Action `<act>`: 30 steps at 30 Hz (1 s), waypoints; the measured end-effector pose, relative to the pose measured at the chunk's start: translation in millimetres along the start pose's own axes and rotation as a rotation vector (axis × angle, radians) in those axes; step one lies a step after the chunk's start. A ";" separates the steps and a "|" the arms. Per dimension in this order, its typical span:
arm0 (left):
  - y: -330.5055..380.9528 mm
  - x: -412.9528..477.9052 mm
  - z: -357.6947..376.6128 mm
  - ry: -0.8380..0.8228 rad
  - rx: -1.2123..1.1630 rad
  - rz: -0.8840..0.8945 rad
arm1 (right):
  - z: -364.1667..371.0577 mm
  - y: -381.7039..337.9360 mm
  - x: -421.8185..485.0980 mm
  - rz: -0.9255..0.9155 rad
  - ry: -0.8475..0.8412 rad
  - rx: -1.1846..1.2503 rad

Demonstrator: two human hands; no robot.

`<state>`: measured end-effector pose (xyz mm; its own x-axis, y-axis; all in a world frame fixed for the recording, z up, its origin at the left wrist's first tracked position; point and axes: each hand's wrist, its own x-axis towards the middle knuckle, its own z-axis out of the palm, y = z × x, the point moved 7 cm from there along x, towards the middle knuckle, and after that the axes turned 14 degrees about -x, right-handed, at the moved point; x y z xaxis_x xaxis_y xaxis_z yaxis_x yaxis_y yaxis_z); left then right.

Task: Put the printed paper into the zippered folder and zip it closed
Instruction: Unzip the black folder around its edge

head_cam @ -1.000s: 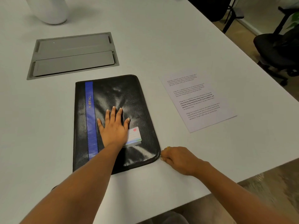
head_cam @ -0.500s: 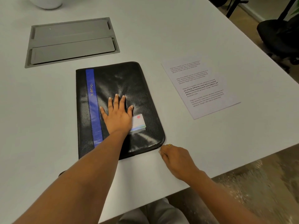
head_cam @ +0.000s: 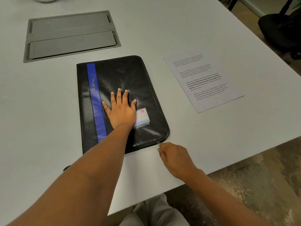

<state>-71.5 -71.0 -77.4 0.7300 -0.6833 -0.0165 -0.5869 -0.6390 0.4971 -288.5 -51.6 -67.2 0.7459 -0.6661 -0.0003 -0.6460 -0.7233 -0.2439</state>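
Two hands work on a white table (head_cam: 162,30) that fills most of the frame. A grey cable hatch (head_cam: 71,36) is set flush into the table at the upper left, well apart from the work.

Next in size is the black zippered folder (head_cam: 130,75), lying flat and closed at the centre. Its blue stripe (head_cam: 96,98) runs along the left side and its rounded corners face right. It sits close to the near edge, probably so that both arms reach it without stretching.

The printed paper (head_cam: 203,84) lies face up to the right of the folder, near it but not touching and turned a little. It is not yet inside. I judge it was left there to be within easy reach of the right hand once the folder is open.

The left hand (head_cam: 121,110) rests palm down on the middle of the cover with its fingers straight and spread. It partly covers a small card (head_cam: 142,117) in the cover's window. The flat press most likely pins the folder so it does not slide when the zip is pulled.

The right hand (head_cam: 175,156) sits at the folder's lower right corner with its fingers curled in. They appear to pinch the zipper pull (head_cam: 158,144), which pokes out at the fingertips. A gold ring (head_cam: 168,143) shows on one finger. The step in hand looks like unzipping, and the rounded corner is the place where the slider may snag.
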 end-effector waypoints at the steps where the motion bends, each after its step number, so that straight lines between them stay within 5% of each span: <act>1: 0.2 -0.3 -0.1 0.001 -0.002 0.002 | 0.5 -1.6 0.0 -0.001 -0.003 -0.001; 13: -0.4 -1.0 -1.3 -0.028 0.011 -0.004 | -4.3 -3.7 0.0 -0.032 0.050 -0.087; 30: -42.4 -74.9 -32.9 -0.126 0.040 0.211 | -4.5 -9.4 7.0 0.081 -0.177 -0.163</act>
<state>-89.8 18.9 -68.7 0.5418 -0.8402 -0.0254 -0.7371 -0.4894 0.4659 -278.0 -50.3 -60.5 0.6982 -0.6912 -0.1864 -0.7118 -0.6982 -0.0768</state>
